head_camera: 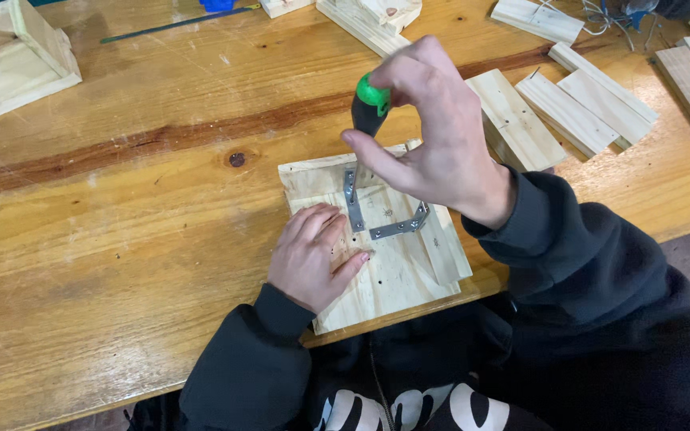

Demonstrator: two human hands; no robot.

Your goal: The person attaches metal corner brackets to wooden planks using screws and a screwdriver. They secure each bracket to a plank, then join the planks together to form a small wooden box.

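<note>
A pale wooden board (397, 275) lies at the near edge of the table, with a perforated metal bracket (385, 227) on top of it. My left hand (313, 255) lies flat on the board, fingers beside the bracket's left strip. My right hand (433, 132) grips a screwdriver with a green and black handle (369, 108), held upright over the upper end of the bracket. The screwdriver's tip is hidden behind my fingers.
The wooden table (121, 199) carries several loose wood slats (569, 104) at the right and far side. A small wooden box frame (13, 56) sits at the far left. A thin dark rod (177, 22) lies near the far edge. Wires (600, 12) lie far right.
</note>
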